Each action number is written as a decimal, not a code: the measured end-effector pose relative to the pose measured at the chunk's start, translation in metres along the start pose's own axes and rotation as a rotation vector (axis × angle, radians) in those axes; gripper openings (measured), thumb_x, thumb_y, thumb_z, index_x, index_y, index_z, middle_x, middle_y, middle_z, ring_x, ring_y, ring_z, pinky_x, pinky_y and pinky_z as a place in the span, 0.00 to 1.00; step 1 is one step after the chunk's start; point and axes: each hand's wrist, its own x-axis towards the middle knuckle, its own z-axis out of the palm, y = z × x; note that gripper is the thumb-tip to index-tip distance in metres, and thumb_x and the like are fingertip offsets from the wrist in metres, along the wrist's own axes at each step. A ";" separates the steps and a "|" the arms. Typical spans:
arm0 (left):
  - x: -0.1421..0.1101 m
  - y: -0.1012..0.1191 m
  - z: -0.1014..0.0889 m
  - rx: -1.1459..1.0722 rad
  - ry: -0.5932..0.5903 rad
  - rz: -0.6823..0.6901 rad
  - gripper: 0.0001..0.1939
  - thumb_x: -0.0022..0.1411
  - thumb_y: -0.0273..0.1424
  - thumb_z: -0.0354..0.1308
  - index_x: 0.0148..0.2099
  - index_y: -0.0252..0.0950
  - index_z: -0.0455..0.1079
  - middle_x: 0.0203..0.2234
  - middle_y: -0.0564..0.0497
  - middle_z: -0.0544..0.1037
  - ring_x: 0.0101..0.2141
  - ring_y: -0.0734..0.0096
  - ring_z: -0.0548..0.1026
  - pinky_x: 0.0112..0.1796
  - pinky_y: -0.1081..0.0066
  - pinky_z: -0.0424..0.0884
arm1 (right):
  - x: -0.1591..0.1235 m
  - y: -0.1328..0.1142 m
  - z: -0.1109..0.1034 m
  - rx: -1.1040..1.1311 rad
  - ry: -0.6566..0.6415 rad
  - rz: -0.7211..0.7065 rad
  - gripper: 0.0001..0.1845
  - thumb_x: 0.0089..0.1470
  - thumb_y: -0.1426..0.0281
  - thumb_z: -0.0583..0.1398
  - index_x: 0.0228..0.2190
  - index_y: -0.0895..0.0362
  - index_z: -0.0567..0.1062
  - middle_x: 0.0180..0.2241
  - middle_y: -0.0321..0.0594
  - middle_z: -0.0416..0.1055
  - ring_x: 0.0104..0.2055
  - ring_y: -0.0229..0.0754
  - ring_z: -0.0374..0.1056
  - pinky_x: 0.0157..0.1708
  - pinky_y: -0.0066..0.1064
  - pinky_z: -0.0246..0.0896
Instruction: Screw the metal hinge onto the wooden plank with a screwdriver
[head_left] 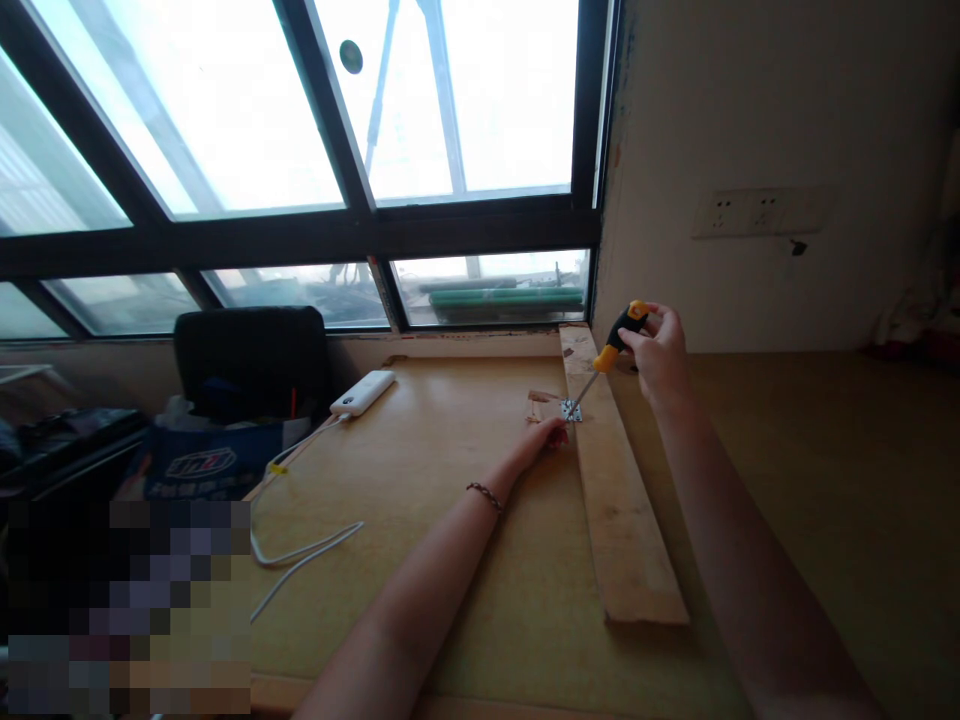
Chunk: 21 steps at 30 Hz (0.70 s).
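My right hand (660, 355) is closed around the yellow and black handle of a screwdriver (613, 350), whose tip points down onto a small metal hinge plate (571, 411). The plate lies on the left edge of a long wooden plank (619, 490) that runs away from me on the wooden table (450, 480). My left hand (546, 437) rests on the table right beside the plate, fingers pinched close to it; what they grip is too small to make out. A beaded bracelet is on that wrist.
A white power strip (363, 392) with its cable (300, 545) lies at the table's back left. A black chair (251, 360) and a blue bag (202, 465) stand left of the table. Windows are behind; a wall with sockets (750, 212) is to the right.
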 end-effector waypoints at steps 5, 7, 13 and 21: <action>0.000 0.000 0.001 0.004 0.029 0.013 0.15 0.50 0.38 0.53 0.20 0.31 0.67 0.16 0.50 0.70 0.17 0.81 0.62 0.20 0.75 0.55 | 0.003 0.004 0.003 -0.033 0.059 0.070 0.24 0.34 0.68 0.63 0.35 0.54 0.59 0.34 0.35 0.65 0.37 0.40 0.67 0.38 0.37 0.65; 0.000 0.000 0.001 -0.010 0.029 0.012 0.15 0.49 0.38 0.53 0.20 0.31 0.67 0.16 0.50 0.70 0.16 0.81 0.62 0.20 0.75 0.55 | 0.002 0.002 0.002 -0.066 0.087 0.039 0.27 0.30 0.66 0.66 0.33 0.54 0.60 0.32 0.34 0.65 0.36 0.40 0.66 0.39 0.37 0.65; -0.001 0.002 0.001 0.009 0.005 -0.014 0.16 0.50 0.38 0.52 0.20 0.30 0.68 0.16 0.50 0.69 0.17 0.81 0.61 0.20 0.75 0.55 | 0.002 -0.001 -0.004 -0.054 0.042 0.008 0.26 0.27 0.64 0.68 0.32 0.57 0.68 0.31 0.36 0.68 0.35 0.42 0.67 0.36 0.39 0.66; -0.003 0.005 0.003 0.012 0.021 -0.019 0.16 0.49 0.38 0.53 0.19 0.31 0.67 0.16 0.49 0.69 0.17 0.80 0.62 0.20 0.74 0.55 | 0.002 -0.001 0.000 0.099 0.009 0.104 0.26 0.36 0.68 0.63 0.40 0.54 0.63 0.39 0.39 0.68 0.41 0.44 0.68 0.34 0.39 0.69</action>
